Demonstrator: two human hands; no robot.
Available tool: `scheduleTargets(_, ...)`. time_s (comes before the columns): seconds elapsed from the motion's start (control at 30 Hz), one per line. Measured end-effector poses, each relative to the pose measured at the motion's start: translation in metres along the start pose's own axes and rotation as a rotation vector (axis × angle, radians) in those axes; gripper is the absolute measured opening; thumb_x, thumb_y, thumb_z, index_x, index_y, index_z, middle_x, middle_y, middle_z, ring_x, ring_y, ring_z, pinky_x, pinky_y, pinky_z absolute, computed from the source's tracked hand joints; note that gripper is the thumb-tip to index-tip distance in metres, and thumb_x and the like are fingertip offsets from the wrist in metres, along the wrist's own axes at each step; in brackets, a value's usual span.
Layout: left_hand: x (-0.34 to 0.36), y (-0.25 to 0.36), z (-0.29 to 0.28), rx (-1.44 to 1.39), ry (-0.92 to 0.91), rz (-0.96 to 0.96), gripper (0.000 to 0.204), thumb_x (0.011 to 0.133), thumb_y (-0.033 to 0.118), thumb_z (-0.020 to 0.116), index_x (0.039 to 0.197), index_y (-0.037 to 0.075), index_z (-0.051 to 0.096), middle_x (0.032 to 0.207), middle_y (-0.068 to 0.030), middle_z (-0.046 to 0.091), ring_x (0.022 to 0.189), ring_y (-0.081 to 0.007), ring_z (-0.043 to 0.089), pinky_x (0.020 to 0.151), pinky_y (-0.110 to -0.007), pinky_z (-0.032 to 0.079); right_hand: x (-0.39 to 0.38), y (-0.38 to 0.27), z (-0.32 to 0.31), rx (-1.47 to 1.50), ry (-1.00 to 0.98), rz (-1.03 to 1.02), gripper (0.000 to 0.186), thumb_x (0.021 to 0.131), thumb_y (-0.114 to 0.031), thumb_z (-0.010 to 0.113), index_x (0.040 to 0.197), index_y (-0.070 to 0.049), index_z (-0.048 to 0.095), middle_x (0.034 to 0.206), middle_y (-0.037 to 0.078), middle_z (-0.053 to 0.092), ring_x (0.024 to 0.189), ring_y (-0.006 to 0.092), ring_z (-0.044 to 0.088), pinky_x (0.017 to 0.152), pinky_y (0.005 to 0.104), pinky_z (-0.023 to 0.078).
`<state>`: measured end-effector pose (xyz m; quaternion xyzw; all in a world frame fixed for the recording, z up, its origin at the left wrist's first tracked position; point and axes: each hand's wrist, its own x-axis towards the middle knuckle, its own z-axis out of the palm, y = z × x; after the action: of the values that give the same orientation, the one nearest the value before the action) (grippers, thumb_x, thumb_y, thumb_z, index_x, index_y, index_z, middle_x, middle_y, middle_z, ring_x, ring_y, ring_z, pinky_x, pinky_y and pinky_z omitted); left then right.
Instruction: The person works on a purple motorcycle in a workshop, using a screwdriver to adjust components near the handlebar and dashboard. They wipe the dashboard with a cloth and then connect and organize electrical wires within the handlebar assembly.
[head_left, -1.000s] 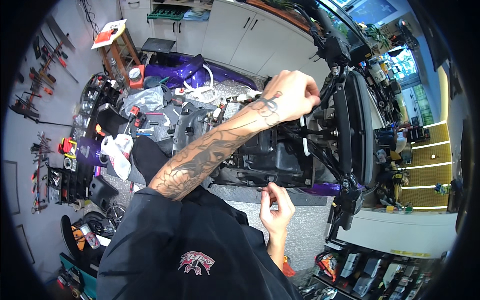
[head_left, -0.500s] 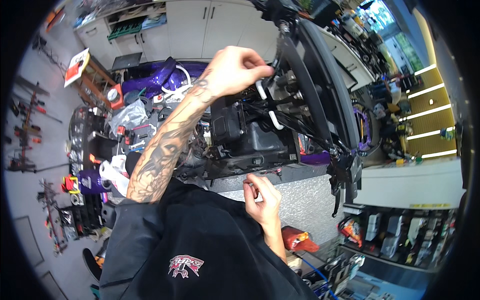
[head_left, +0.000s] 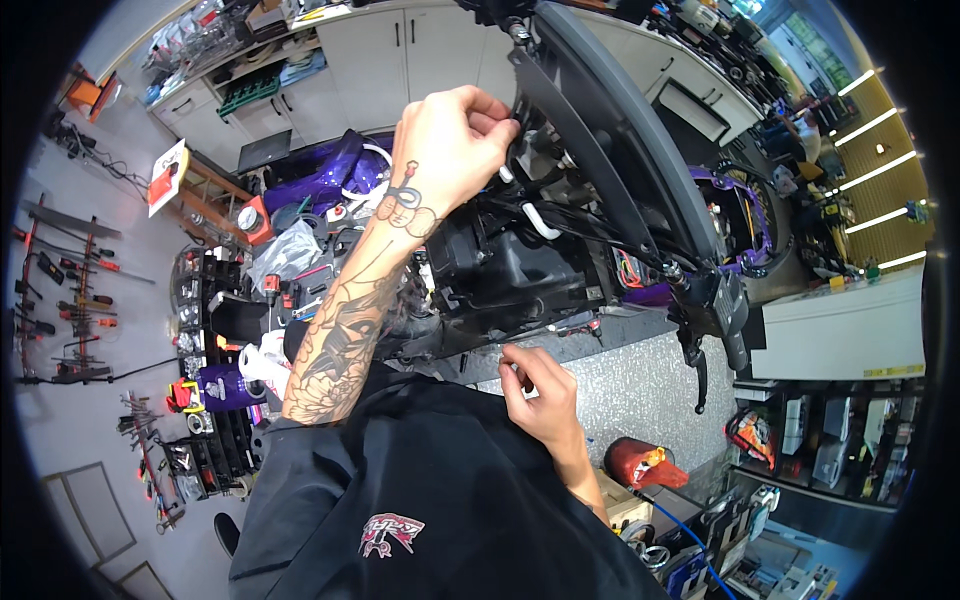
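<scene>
My left hand (head_left: pixel 455 135), on the tattooed arm, reaches forward to the vehicle's handlebar (head_left: pixel 530 80). Its thumb and fingertips pinch together beside the black cables (head_left: pixel 522 112); what lies between them is hidden. Just below those fingertips a white sleeve (head_left: pixel 506 173) shows, and a second white curved piece (head_left: pixel 541 221) sits on the dark tubing. Close to my body, my right hand (head_left: pixel 542 390) is held curled with thumb and fingers near each other, and I cannot make out anything in it. A dark grey front panel (head_left: pixel 640 130) rises right of the handlebar.
Purple bodywork (head_left: pixel 315 180) lies on the cluttered bench to the left, near a clear plastic bag (head_left: pixel 285 250). A brake lever (head_left: pixel 701 385) sticks out at the right end of the handlebar. An orange-red container (head_left: pixel 640 462) stands by my right forearm. White cabinets (head_left: pixel 365 60) line the back.
The whole view has shifted, so the bench and handlebar sit differently in the picture. My left hand stays by the handlebar cables, its fingers more turned in. My right hand stays curled.
</scene>
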<state>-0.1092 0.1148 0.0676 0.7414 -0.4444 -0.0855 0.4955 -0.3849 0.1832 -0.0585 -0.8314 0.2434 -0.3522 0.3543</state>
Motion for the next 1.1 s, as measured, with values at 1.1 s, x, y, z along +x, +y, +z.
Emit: scheduleTargets(1.1, 0.019, 0.004, -0.024, -0.508, -0.392, -0.096, 0.03, 0.095, 0.019, 0.081, 0.111, -0.006, 0.08, 0.09, -0.0065, 0.079, 0.079, -0.0099, 0.07, 0.072, -0.025, 0.055, 0.175, -0.064, 0.017, -0.429, 0.374, -0.077, 0.023, 0.101, -0.009, 0.074, 0.116, 0.008, 0.074, 0.074, 0.022, 0.074, 0.065, 0.0386, 0.075, 0.059, 0.0444, 0.058)
